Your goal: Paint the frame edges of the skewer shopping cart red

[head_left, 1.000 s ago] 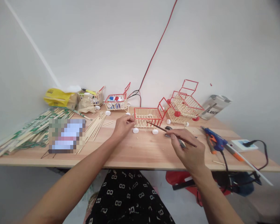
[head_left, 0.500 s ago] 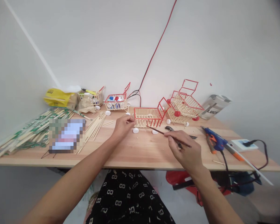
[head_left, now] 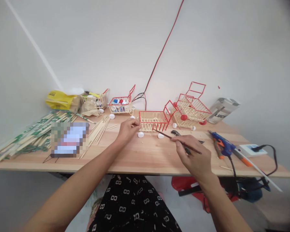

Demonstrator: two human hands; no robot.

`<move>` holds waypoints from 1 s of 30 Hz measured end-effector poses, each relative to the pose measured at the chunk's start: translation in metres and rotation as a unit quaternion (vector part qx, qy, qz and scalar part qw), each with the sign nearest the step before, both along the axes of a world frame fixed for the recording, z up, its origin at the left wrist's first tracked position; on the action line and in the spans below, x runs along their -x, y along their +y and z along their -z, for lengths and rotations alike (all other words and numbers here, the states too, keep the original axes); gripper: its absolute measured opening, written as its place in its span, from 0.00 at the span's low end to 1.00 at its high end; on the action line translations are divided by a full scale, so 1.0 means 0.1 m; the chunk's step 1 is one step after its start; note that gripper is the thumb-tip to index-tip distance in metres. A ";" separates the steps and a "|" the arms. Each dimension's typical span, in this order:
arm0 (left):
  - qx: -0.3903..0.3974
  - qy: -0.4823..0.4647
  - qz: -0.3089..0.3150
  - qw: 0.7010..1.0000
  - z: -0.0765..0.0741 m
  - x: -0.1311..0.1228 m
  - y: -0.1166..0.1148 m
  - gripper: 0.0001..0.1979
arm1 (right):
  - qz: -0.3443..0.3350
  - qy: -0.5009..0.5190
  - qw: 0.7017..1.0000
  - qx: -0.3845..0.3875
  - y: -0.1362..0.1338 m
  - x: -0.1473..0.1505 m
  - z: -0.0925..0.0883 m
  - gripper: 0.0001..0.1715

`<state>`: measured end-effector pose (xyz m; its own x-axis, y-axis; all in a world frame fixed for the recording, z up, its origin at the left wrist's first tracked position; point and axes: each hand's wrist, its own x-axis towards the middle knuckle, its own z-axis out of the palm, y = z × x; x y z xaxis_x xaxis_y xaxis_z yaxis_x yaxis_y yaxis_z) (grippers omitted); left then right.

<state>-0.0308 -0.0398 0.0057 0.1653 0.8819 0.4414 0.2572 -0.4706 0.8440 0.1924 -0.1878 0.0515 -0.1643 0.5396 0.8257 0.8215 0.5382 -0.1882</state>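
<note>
A small stick-built cart (head_left: 152,120) with a red rim and white bottle-cap wheels stands mid-table. My left hand (head_left: 127,129) is closed on its left end, fingers pinching near the rim. My right hand (head_left: 194,155) pinches a thin dark brush (head_left: 176,140) like a pen. The brush slants up and left, its tip touching the cart's front lower edge. A dark small tool (head_left: 177,132) lies on the table just beyond my right hand.
Two more red-trimmed carts (head_left: 192,107) (head_left: 120,105) stand at the back by the wall. A blue glue gun (head_left: 222,145) with its cord lies to the right. Bundles of wrapped chopsticks (head_left: 29,135) cover the left side. A silver can (head_left: 221,110) lies at the back right.
My right hand shifted slightly left and then back right a little with the brush, its tip staying at the cart's front. The left hand has held still.
</note>
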 end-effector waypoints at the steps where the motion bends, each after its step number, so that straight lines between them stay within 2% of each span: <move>1: 0.001 -0.002 0.001 1.000 0.00 0.00 0.00 0.03 | 0.004 0.003 1.000 -0.002 0.01 0.00 0.00 0.09; 7: 0.002 0.005 0.002 1.000 -0.01 0.00 0.00 0.03 | -0.004 0.030 0.999 -0.041 0.00 -0.01 -0.04 0.10; 14: 0.000 0.003 -0.002 1.000 0.01 0.00 0.01 0.03 | 0.017 0.000 1.000 -0.017 0.03 0.04 0.02 0.08; 18: 0.005 0.000 0.000 1.000 0.01 0.00 0.01 0.03 | 0.040 0.021 0.998 -0.049 0.04 0.04 0.00 0.08; 21: 0.007 0.001 0.001 1.000 0.00 0.00 0.00 0.03 | 0.027 0.034 0.997 -0.064 0.00 0.04 -0.02 0.09; 30: -0.001 0.003 0.001 1.000 -0.01 0.00 0.01 0.03 | 0.034 -0.010 0.999 -0.028 0.01 0.02 0.02 0.08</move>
<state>-0.0306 -0.0389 0.0063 0.1707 0.8802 0.4429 0.2617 -0.4738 0.8408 0.1908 -0.1864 0.0492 -0.1460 0.5039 0.8513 0.8602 0.4898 -0.1423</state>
